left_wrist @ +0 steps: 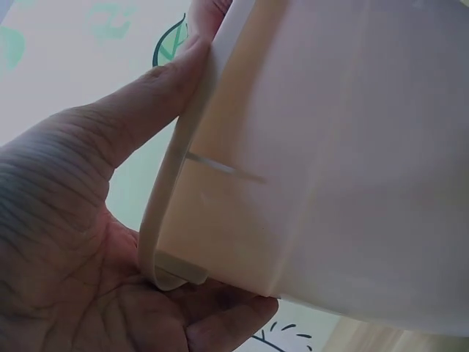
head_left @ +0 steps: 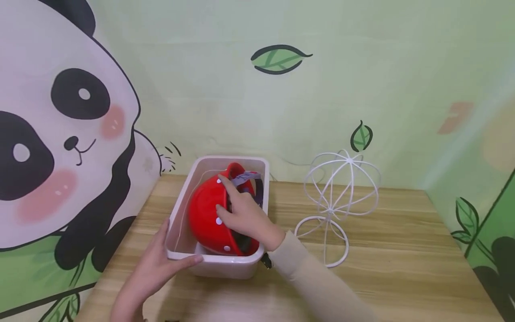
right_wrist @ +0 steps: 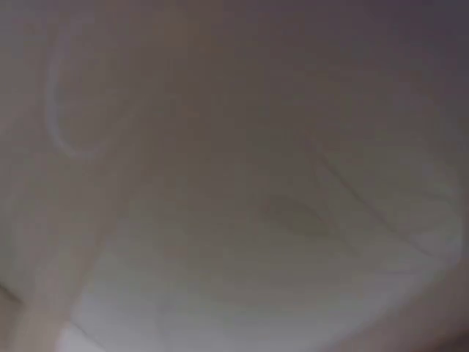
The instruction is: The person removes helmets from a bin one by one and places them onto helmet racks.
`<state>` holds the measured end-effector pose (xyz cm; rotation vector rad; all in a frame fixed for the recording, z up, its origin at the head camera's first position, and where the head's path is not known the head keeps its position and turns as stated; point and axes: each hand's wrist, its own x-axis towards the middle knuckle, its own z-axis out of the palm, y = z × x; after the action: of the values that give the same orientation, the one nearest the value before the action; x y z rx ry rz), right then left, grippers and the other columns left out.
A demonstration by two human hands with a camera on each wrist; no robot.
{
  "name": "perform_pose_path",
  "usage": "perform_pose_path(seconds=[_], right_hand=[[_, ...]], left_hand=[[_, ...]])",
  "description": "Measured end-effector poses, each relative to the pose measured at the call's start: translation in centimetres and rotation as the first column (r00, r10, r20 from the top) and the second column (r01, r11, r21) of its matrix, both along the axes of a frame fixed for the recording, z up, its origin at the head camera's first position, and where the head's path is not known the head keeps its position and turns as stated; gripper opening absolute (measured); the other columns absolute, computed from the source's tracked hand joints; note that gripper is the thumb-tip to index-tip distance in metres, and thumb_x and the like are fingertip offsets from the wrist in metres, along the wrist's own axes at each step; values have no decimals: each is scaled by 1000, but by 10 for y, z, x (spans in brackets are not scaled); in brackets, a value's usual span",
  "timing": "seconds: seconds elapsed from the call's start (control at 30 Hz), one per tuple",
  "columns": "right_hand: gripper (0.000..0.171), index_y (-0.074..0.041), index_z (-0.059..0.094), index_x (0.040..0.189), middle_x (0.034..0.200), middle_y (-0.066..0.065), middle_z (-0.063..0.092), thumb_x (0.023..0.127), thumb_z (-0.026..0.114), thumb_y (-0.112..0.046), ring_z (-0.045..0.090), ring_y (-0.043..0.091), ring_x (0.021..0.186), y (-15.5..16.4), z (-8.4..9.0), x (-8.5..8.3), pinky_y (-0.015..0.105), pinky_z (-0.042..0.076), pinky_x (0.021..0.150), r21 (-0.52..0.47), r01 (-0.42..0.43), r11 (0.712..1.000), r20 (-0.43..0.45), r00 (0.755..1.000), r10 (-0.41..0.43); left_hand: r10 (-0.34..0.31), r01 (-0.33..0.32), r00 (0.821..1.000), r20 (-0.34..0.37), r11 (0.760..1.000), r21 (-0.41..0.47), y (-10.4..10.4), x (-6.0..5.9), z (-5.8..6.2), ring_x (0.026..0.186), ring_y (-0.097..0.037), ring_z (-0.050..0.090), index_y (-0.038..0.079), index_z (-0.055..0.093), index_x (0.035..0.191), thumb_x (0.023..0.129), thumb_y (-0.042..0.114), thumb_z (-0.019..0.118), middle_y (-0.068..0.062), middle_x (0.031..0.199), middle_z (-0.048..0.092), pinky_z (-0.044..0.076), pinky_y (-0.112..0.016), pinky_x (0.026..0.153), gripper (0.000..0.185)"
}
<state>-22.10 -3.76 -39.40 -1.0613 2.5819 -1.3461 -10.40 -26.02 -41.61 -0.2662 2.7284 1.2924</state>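
A red helmet with white dots lies tilted on its side inside a white plastic bin. Its opening faces right, with a grey and dark strap at the far end. My right hand grips the helmet at its rim, the index finger and thumb against the red shell; the other fingers are hidden in the opening. At the near left corner, my left hand holds the bin's edge. The left wrist view shows that hand around the bin's rim. The right wrist view is dark and blurred.
A white wire stand with a round cage top and ring base stands right of the bin on the wooden table. Behind rises a green wall printed with leaves, and a large panda print covers the left side.
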Motion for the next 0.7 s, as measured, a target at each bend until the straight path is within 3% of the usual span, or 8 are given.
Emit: perform_pose_path(seconds=[0.1, 0.3, 0.43, 0.53, 0.7], right_hand=[[79, -22, 21, 153, 61, -7, 57, 88, 66, -22, 58, 6, 49, -1, -5, 1, 15, 55, 65, -35, 34, 999, -24, 999, -35], [80, -27, 22, 152, 64, -7, 59, 86, 68, -25, 58, 8, 49, -1, -7, 2, 16, 55, 64, -44, 49, 998, -16, 999, -50], [87, -33, 20, 151, 96, -5, 70, 83, 74, -28, 68, 5, 74, -1, -6, 2, 22, 58, 73, -63, 44, 997, 74, 996, -39], [88, -34, 22, 151, 121, -1, 66, 82, 76, -27, 69, 8, 96, 0, -6, 1, 28, 60, 78, -106, 40, 994, 137, 990, -25], [75, -33, 27, 149, 123, 7, 67, 87, 68, -20, 70, 20, 103, 5, -8, -3, 37, 60, 81, -229, 79, 970, 211, 977, -30]], left_hand=[[11, -11, 1000, 4, 1000, 17, 1, 0, -2, 139, -38, 33, 33, -5, 155, 57, 66, 81, -9, 159, 20, 54, -54, 91, 134], [17, -18, 1000, 14, 999, 28, 1, 0, -1, 139, -40, 31, 31, -6, 155, 59, 63, 82, -13, 159, 18, 55, -54, 89, 134], [23, -23, 999, 35, 999, 22, 2, 1, -1, 139, -41, 30, 31, -8, 155, 58, 64, 81, -13, 161, 16, 54, -54, 90, 136], [21, -21, 999, 35, 999, 24, 2, 2, 0, 140, -41, 29, 33, -9, 154, 59, 64, 81, -12, 161, 15, 53, -55, 91, 135], [5, -5, 1000, -8, 999, 50, 0, 2, -1, 138, -39, 33, 36, -4, 154, 62, 60, 82, -10, 159, 20, 54, -55, 90, 128]])
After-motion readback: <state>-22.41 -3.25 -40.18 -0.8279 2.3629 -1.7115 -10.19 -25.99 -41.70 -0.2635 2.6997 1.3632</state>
